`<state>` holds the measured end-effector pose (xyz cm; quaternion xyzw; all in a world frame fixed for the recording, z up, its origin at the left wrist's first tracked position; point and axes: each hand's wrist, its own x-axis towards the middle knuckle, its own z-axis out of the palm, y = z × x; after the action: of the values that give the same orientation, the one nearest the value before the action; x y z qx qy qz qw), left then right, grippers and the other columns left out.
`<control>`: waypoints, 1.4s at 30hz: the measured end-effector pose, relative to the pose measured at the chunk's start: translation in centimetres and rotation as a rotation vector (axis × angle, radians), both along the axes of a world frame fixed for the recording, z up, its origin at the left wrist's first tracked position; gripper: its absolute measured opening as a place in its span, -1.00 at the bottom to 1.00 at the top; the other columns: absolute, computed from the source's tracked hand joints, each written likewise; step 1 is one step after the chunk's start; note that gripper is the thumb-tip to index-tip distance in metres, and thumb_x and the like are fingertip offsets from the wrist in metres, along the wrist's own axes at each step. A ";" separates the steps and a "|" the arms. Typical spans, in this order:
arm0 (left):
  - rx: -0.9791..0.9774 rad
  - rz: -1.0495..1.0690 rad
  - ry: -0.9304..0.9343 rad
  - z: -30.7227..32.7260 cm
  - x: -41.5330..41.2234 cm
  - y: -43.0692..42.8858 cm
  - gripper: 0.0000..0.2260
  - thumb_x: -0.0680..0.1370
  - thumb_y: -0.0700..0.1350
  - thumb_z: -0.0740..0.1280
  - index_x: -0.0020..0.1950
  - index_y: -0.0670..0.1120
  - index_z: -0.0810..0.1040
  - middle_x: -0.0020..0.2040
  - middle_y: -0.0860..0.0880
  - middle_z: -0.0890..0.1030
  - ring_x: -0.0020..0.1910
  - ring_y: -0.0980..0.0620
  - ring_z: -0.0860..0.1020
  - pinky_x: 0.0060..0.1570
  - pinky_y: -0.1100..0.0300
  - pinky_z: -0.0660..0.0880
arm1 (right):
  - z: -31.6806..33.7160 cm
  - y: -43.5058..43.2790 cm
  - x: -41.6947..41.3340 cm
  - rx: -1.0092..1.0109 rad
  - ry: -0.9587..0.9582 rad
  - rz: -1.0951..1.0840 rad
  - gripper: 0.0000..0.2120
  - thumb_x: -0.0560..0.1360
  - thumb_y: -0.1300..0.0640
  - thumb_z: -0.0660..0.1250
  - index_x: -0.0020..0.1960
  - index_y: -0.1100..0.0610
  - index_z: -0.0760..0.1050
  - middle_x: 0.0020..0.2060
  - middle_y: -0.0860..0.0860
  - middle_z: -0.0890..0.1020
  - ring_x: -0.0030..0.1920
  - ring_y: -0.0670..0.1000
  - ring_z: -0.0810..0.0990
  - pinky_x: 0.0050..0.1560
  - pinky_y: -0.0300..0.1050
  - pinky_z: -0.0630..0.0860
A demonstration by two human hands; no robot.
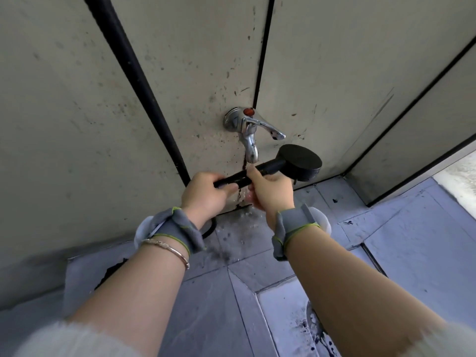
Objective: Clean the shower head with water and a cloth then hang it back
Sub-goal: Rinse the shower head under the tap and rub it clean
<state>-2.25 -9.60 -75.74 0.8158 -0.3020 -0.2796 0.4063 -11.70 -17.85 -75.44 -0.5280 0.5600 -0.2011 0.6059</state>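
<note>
Both hands gripped black shower head [298, 162] handle under chrome tap [251, 132] spout; left hand [206, 193] fingers clamped on left end, right hand [271, 193] fingers clamped mid-handle. Water ran down.

Shower corner with panelled walls and tiled floor.
Pale, speckled wall panels [77, 112] meet at black seams [262, 55]; wet blue-grey floor tiles [412, 253] lie below, a brighter strip [461, 181] at right.

Shower head [300, 162] perhaps just below tap [251, 132]
</note>
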 end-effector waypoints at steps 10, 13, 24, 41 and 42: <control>-0.169 -0.048 0.253 0.9 -0.8 -0.1 -0.75 0.52 -0.26 0.29 0.18 -0.14 0.56 -0.15 -0.12 0.55 -0.24 0.05 0.46 -0.23 0.37 0.42 | 0.2 -0.6 0.3 0.521 -0.691 -0.102 -0.90 0.56 0.22 0.19 -0.10 0.21 0.43 -0.22 0.09 0.58 -0.18 0.04 0.59 -0.08 -0.05 0.61; -0.186 -0.041 0.301 0.9 -1.4 -0.3 -0.85 0.53 -0.24 0.28 0.04 -0.07 0.58 -0.13 -0.13 0.57 -0.24 0.07 0.50 -0.21 0.38 0.47 | 0.3 -0.7 0.1 0.542 -0.777 -0.161 -0.93 0.57 0.27 0.17 -0.07 0.23 0.40 -0.33 0.07 0.55 -0.21 0.03 0.56 0.05 -0.02 0.53; -0.151 0.024 0.229 1.2 -0.5 -0.5 -0.90 0.51 -0.16 0.32 -0.20 -0.06 0.58 -0.27 -0.10 0.57 -0.45 0.08 0.51 -0.35 0.34 0.48 | 0.0 -0.1 0.8 0.529 -0.808 -0.117 -0.94 0.56 0.29 0.16 -0.09 0.24 0.38 -0.26 0.12 0.52 -0.19 0.04 0.55 -0.05 -0.06 0.57; 0.080 -0.065 0.003 0.9 2.1 1.8 -0.81 0.50 -0.05 0.32 -0.08 -0.17 0.60 -0.25 -0.13 0.57 -0.22 -0.10 0.53 -0.02 0.07 0.51 | -0.5 -0.1 1.2 0.463 -0.588 -0.300 -0.92 0.55 0.14 0.26 -0.05 0.16 0.46 -0.27 0.04 0.61 -0.30 -0.02 0.63 -0.35 -0.12 0.61; 0.112 -0.088 -0.034 0.9 1.9 1.7 -0.78 0.50 -0.03 0.32 -0.05 -0.18 0.60 -0.23 -0.12 0.59 -0.18 -0.11 0.55 -0.02 0.09 0.50 | -0.7 0.0 1.2 0.456 -0.593 -0.292 -0.89 0.55 0.12 0.25 -0.02 0.16 0.46 -0.24 0.05 0.62 -0.31 -0.02 0.64 -0.35 -0.12 0.62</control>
<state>-0.31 -7.85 -74.80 0.8280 -0.3283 -0.2996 0.3420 -10.53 -17.84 -76.15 -0.2138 0.4603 -0.2992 0.8080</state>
